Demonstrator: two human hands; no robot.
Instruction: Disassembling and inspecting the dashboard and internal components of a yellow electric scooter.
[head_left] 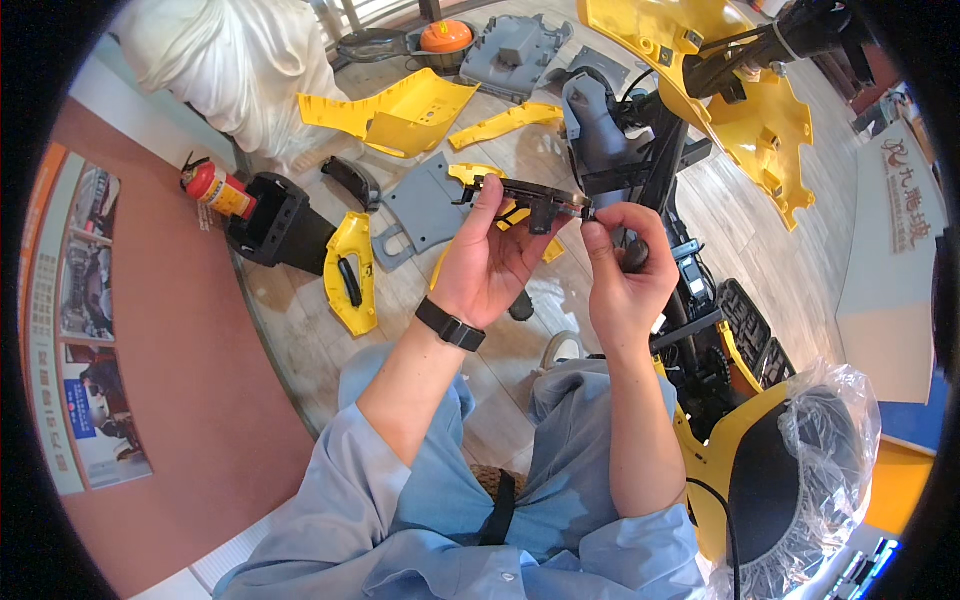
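While, in the head view, the half-curled left hand (478,262) holds a black part (540,197) in mid-air, partly hiding a yellow piece (464,172), the right hand (625,275) curls closed around a dark-handled tool (635,256); a grey panel (420,202) lies beyond

Bright scene; glare patches on floor (563,304); edges bent, corners black.

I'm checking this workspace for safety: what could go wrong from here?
The left hand holds the black part above the floor; it might drop if those fingers slip.
The right hand, apparently gripping a dark handle, is close to the left; a slip might nick it.
Yellow panels lie on the floor and could be stepped on.
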